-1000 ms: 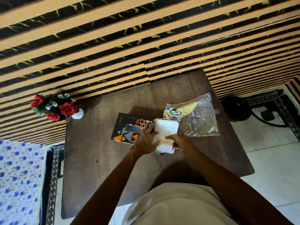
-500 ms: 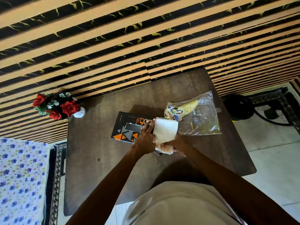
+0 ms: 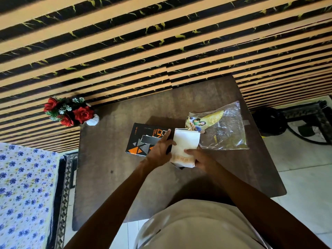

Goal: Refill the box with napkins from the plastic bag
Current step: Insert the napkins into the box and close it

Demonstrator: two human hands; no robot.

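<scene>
- A person's right hand (image 3: 201, 158) pinches the near end of a stack of white napkins (image 3: 185, 146), thumb on top near an orange patterned band, fingers curled under the stack's right edge
- The left hand (image 3: 159, 150) rests against the stack's left side, fingers stretched forward across the black box (image 3: 143, 139); its grip lies flat rather than closed, and whether it clasps the napkins or only steadies the box cannot be told
- The napkins sit tilted over the right end of the box, hiding that end; how far they reach inside cannot be told
- The box, black with orange and grey triangles and orange lettering, lies flat near the middle of the dark brown bench (image 3: 111, 177)
- A clear plastic bag (image 3: 226, 130) with a yellow printed insert lies flat just beside the napkins, to their right and slightly beyond
- A small white vase of red roses (image 3: 71, 112) stands at the far left corner of the bench
- A wall of tan and black stripes (image 3: 161, 42) fills the background, with a blue-flowered cloth (image 3: 23, 191) at lower left and pale floor tiles (image 3: 305, 186) at right
</scene>
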